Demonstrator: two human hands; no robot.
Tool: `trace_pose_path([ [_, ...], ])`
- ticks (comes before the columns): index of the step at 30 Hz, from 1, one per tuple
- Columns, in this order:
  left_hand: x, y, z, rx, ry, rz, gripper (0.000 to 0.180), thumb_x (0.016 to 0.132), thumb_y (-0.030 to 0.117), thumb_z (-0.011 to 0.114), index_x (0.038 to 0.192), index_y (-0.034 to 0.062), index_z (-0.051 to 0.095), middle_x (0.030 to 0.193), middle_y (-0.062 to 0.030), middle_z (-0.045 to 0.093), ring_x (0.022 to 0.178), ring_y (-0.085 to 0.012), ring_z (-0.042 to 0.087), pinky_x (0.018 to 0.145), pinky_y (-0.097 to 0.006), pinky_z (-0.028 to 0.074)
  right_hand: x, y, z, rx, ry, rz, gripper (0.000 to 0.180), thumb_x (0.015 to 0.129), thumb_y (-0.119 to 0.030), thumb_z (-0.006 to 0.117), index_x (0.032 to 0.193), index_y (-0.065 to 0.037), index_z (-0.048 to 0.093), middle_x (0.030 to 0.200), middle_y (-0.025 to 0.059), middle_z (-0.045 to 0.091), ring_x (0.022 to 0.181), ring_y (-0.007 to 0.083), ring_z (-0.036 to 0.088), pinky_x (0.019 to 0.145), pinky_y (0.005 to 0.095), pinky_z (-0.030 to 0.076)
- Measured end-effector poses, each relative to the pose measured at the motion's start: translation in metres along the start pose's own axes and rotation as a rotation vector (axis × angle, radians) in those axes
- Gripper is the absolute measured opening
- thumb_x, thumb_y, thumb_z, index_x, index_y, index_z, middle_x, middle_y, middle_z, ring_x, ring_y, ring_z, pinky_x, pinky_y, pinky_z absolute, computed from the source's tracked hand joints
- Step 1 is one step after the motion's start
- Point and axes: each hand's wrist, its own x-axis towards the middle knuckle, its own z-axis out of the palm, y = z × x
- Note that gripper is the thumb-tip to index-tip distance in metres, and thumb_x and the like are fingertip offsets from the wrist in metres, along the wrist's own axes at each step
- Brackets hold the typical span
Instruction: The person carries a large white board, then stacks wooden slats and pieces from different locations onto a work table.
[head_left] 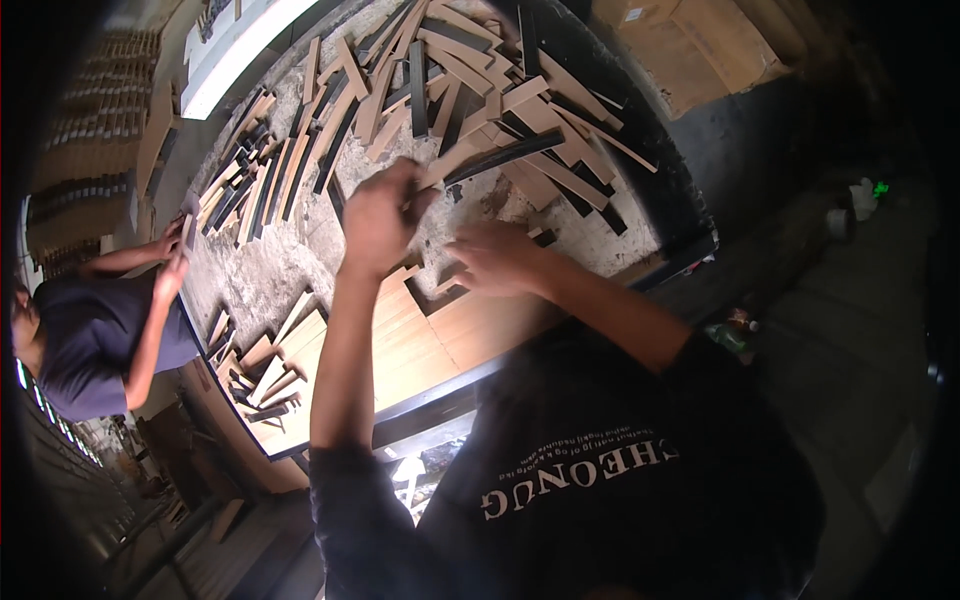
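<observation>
My left hand (383, 218) is raised over the worktable, its fingers curled in and slightly blurred. A light-brown wooden strip (458, 160) meets its fingertips, and the hand appears to grip that strip's near end. Lower and to the right, my right hand (497, 260) points leftward with fingers stretched out and nothing visible in them. Beneath both hands lies a panel of wooden strips (412, 345) set edge to edge, with a stepped, uneven far edge. A dark-edged strip (505, 156) lies just beyond my hands.
A loose heap of tan and black-edged strips (470, 60) covers the table's far side. Shorter pieces (268, 385) lie at the near left corner. Another person (105, 340) works at the left edge, holding a piece. Cardboard (690, 50) stands at the far right.
</observation>
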Motion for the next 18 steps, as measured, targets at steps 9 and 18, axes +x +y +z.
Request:
trace_pose_path([
  [9,-0.048,-0.027,-0.006,-0.462,0.073,-0.475,0.019,0.08,0.002,0.06,0.097,-0.001,0.053,0.076,-0.0074,0.06,0.07,-0.0098,0.056,0.06,-0.024,0.045,0.026,-0.032,0.031,-0.048,0.082,-0.106,0.026,0.071,-0.02,0.059,0.089,-0.001,0.058,0.081,0.0111,0.057,0.084,0.0259,0.053,0.08,0.0363,0.041],
  [18,-0.056,-0.005,0.111,-0.215,0.138,-0.05,0.02,0.071,0.009,0.064,0.091,0.0077,0.061,0.077,-0.0138,0.055,0.072,-0.0321,0.055,0.062,-0.038,0.046,-0.078,0.043,-0.042,0.096,0.201,0.396,0.03,0.074,-0.017,0.06,0.102,-0.007,0.054,0.098,0.0141,0.053,0.089,0.0325,0.054,0.074,0.0413,0.045],
])
